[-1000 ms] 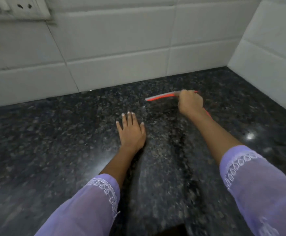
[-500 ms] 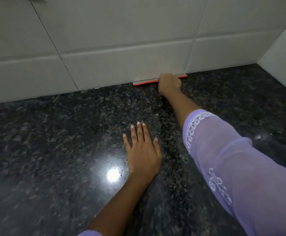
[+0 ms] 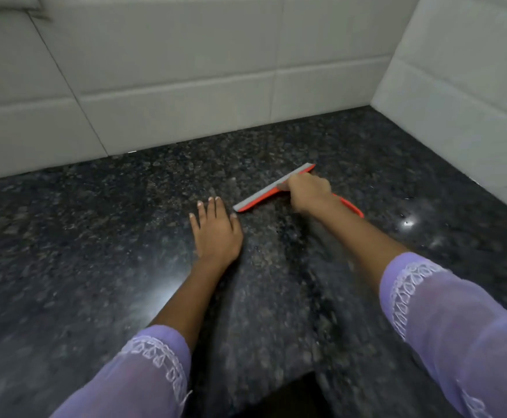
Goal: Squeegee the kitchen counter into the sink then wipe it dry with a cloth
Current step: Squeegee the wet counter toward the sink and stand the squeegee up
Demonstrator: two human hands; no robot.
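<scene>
One red squeegee (image 3: 273, 188) with a grey blade lies diagonally mid-counter (image 3: 95, 236), its far end toward the back right corner, clenched in your right hand (image 3: 308, 191), while your left hand (image 3: 216, 233) rests flat, empty.

A single head-worn wide-angle camera looks forward and steeply down from close above a dark speckled granite counter (image 3: 95, 251). It faces the white tiled backsplash (image 3: 170, 70) at 12 o'clock, with a tiled side wall (image 3: 463, 86) at 2 o'clock. The wearer's lilac sleeves (image 3: 457, 327) enter from 5 and 7 o'clock, near the lens. No second view shares the scene.
</scene>
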